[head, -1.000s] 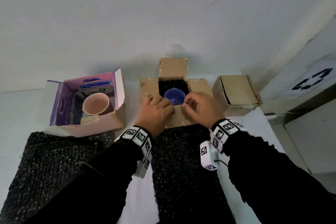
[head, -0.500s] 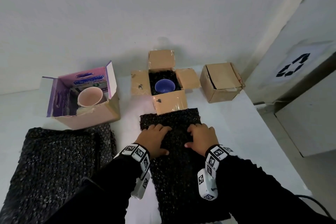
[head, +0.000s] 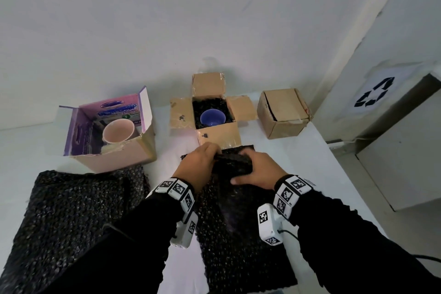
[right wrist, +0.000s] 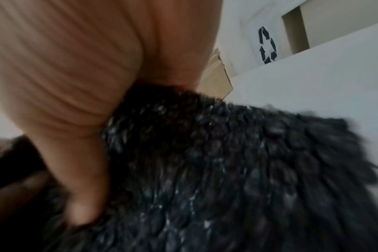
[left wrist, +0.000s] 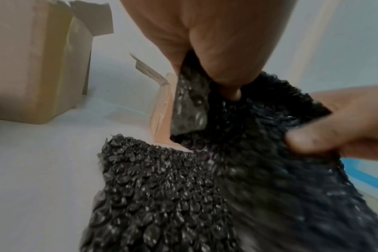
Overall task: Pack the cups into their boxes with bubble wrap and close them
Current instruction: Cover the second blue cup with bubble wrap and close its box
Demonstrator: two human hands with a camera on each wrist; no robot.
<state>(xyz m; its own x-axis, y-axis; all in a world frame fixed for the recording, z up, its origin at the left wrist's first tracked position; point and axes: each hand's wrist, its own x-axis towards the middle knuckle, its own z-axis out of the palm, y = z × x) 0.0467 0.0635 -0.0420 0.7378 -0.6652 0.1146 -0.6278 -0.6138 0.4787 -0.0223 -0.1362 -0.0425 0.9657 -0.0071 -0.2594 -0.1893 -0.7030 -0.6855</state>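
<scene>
Bubble wrap (head: 235,164), a black sheet on the white table (head: 298,164) before the open box (head: 218,136) with the blue cup (head: 212,117): head view shows the left hand (head: 196,166) and right hand (head: 259,170) gathering its far end. Left wrist: fingers (left wrist: 222,56) pinch a fold; best rolled evenly. Right wrist: thumb presses the wrap; a recycling sign (right wrist: 267,45) on the wall.

Blue cup (head: 212,117) upright in open, black-wrap-lined box (head: 218,136); black bubble wrap sheet's (head: 238,234) far end seemingly folded.
</scene>
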